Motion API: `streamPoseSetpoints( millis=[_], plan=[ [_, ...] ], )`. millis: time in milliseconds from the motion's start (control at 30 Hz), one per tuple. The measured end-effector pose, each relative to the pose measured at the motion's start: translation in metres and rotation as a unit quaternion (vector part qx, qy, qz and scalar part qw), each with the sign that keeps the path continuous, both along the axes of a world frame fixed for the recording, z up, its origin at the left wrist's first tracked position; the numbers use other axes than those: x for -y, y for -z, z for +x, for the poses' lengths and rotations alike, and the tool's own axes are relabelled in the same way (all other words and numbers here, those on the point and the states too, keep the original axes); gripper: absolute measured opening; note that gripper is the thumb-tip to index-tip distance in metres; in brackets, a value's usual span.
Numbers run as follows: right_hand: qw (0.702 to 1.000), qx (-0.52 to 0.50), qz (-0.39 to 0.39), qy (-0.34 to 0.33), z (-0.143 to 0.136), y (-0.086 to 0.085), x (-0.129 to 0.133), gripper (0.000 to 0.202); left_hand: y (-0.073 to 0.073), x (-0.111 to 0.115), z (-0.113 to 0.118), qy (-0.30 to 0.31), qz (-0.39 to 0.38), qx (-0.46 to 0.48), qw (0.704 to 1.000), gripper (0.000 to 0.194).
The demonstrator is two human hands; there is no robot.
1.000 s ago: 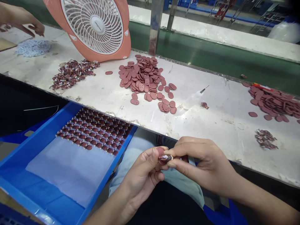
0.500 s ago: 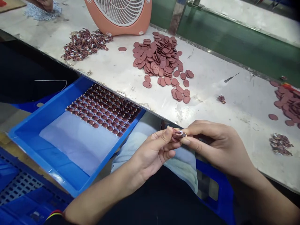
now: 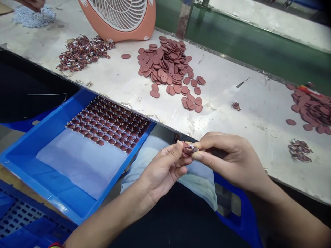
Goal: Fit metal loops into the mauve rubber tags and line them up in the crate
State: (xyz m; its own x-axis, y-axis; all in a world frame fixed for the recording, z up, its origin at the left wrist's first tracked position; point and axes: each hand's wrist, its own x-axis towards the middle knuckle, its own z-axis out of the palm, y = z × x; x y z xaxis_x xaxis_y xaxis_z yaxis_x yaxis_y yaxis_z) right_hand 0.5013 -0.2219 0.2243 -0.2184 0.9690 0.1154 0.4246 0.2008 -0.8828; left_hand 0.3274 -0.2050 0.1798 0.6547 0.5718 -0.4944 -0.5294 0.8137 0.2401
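Observation:
Over my lap, my left hand (image 3: 165,165) pinches a small dark-red piece (image 3: 189,150) with a whitish bit on it, between thumb and fingers. My right hand (image 3: 227,156) grips the same piece from the other side with thumb and forefinger; the fingertips partly hide it. On the table beyond lies a heap of flat oval reddish-brown discs (image 3: 165,58), some with small holes. To my left, a blue tray (image 3: 49,172) holds rows of small dark-red assembled pieces (image 3: 111,120) on a white sheet (image 3: 74,162).
An orange fan (image 3: 116,20) stands at the back beside a pile of dark-red knotted bits (image 3: 82,51). A thin pointed tool (image 3: 243,82) and small clusters of bits (image 3: 299,150) lie rightward, near more discs (image 3: 314,112). At upper left, another person's hand (image 3: 32,4) is over pale-blue material (image 3: 33,16).
The view has shifted slightly, so the table's contents appear further left. Both hands keep the same pinch on the small piece, with little visible change in their fingers.

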Motion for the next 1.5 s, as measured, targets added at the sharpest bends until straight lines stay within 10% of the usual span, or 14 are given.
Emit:
streamPoseSetpoints(
  millis=[867,1500],
  plan=[
    [0.996,0.013,0.092,-0.015,0.003,-0.002,0.013,0.034,0.014,0.0,-0.007,0.08,0.101,-0.004,0.992,0.036],
    [0.995,0.013,0.1,-0.006,-0.013,0.008,0.01,0.02,0.02,-0.002,-0.018,0.099,0.096,-0.021,0.99,0.042]
  ],
)
